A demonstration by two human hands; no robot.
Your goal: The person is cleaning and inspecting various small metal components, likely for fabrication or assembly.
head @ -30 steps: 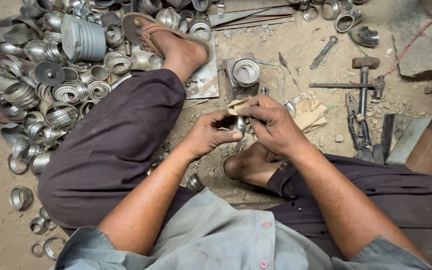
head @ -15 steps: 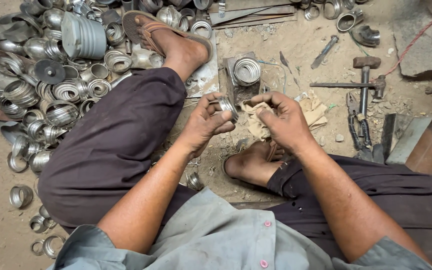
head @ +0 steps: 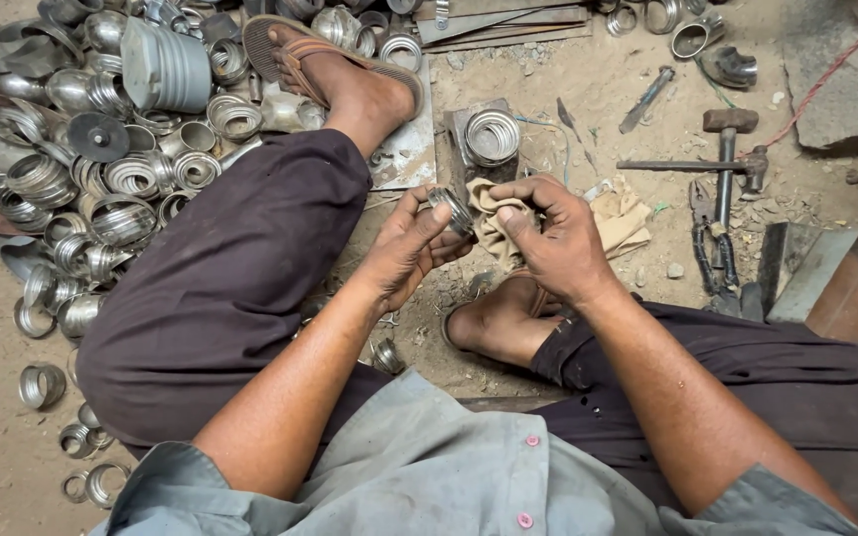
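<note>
I sit on dusty ground with my knees apart. My left hand [head: 411, 248] grips a small round metal ring [head: 450, 206] between thumb and fingers. My right hand [head: 553, 233] holds a crumpled tan cloth [head: 494, 220] pressed against that ring. Both hands meet in front of me, above my right foot [head: 494, 320]. Just beyond them a ribbed metal ring [head: 494, 136] rests on a small metal block.
A big heap of shiny metal rings and cups [head: 101, 169] lies at the left, past my sandalled left foot [head: 335, 74]. A hammer [head: 725, 149], pliers [head: 709, 243], a chisel [head: 645, 97] and metal plates [head: 816, 268] lie at the right.
Both hands have risen slightly away from my body with the ring. The left hand has turned the ring up, and the right hand now presses the cloth on it.
</note>
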